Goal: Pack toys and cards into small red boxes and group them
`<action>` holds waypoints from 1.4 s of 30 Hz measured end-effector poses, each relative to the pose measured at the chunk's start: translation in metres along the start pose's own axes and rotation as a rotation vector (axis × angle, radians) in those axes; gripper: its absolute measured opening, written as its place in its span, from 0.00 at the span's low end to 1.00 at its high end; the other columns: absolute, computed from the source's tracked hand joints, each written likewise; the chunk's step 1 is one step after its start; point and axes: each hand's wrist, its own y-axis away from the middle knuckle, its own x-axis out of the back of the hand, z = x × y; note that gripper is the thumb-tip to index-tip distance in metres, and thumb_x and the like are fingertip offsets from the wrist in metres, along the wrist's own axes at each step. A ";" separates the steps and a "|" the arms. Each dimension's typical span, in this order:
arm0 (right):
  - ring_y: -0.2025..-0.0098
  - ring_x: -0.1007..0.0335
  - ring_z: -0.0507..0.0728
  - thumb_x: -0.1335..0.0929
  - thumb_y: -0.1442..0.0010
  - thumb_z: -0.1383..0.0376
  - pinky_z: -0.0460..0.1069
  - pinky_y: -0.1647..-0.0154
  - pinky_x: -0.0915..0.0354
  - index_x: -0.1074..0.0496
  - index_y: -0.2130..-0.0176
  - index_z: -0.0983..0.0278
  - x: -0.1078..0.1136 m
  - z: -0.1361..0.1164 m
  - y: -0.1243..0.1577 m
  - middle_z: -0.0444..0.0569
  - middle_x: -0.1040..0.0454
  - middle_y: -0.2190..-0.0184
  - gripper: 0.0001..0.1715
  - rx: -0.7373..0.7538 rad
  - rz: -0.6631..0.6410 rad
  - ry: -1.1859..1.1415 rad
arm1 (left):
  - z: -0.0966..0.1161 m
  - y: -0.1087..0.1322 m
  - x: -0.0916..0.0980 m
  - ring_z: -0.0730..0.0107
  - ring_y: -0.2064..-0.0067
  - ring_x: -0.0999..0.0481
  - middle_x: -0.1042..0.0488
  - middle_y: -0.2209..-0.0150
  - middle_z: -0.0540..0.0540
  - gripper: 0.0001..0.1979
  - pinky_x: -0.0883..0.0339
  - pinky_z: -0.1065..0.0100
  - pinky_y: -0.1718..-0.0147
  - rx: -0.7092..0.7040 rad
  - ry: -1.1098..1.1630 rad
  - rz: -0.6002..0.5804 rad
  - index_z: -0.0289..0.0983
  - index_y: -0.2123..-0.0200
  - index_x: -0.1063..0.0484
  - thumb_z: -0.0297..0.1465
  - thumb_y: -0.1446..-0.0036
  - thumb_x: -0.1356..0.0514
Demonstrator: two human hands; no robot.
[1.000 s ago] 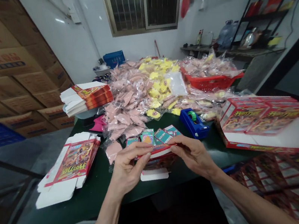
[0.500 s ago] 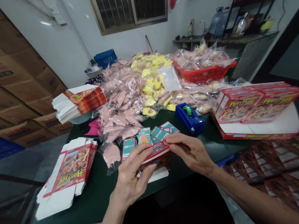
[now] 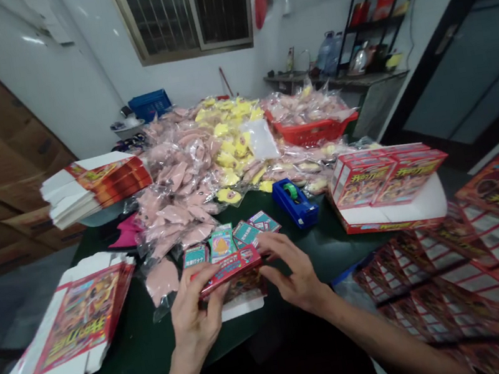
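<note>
Red printed carton (image 3: 229,270) is clamped in the left hand (image 3: 197,315), raised at lower centre over the dark green table (image 3: 126,339), seemingly to keep it clear of the white card (image 3: 245,309) beneath. The right hand (image 3: 294,271) reaches in open, fingers spread, just beside the carton's end. Teal cards (image 3: 245,234) lie just beyond, a blue tape dispenser (image 3: 294,203) to their right

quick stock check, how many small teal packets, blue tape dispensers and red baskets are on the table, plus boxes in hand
small teal packets: 4
blue tape dispenser: 1
red plastic basket: 1
small red box in the left hand: 1
total: 7
</note>
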 end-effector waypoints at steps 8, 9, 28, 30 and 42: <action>0.62 0.33 0.58 0.34 0.45 0.65 0.54 0.58 0.37 0.27 0.64 0.67 0.091 0.079 -0.046 0.52 0.30 0.67 0.09 -0.679 0.170 0.538 | -0.001 0.001 -0.001 0.69 0.62 0.27 0.29 0.63 0.45 0.15 0.32 0.71 0.62 -0.022 -0.078 0.036 0.33 0.54 0.36 0.27 0.45 0.40; 0.62 0.33 0.58 0.32 0.47 0.66 0.54 0.58 0.37 0.27 0.66 0.67 0.095 0.085 -0.053 0.50 0.29 0.68 0.07 -0.733 0.109 0.537 | -0.001 0.001 -0.001 0.69 0.63 0.27 0.29 0.63 0.45 0.15 0.32 0.72 0.63 -0.025 -0.072 0.028 0.33 0.54 0.36 0.27 0.45 0.40; 0.59 0.30 0.55 0.35 0.38 0.61 0.53 0.60 0.30 0.33 0.52 0.66 0.062 0.096 -0.037 0.50 0.30 0.55 0.16 -1.083 0.388 -0.056 | -0.005 0.000 0.004 0.68 0.62 0.27 0.29 0.63 0.45 0.13 0.32 0.70 0.63 -0.025 -0.045 0.034 0.34 0.55 0.36 0.26 0.45 0.41; 0.60 0.30 0.54 0.35 0.38 0.61 0.52 0.62 0.30 0.33 0.53 0.67 0.055 0.097 -0.026 0.50 0.29 0.57 0.15 -1.025 0.462 -0.073 | -0.003 0.000 0.008 0.68 0.62 0.27 0.29 0.63 0.44 0.13 0.32 0.70 0.62 -0.030 -0.078 0.034 0.33 0.56 0.35 0.25 0.45 0.40; 0.59 0.31 0.55 0.34 0.40 0.61 0.54 0.58 0.33 0.30 0.58 0.67 0.043 0.096 0.005 0.49 0.30 0.58 0.13 -0.793 0.413 0.236 | -0.009 0.002 0.010 0.69 0.61 0.27 0.30 0.62 0.46 0.13 0.31 0.67 0.63 0.040 0.011 0.073 0.36 0.57 0.32 0.21 0.47 0.40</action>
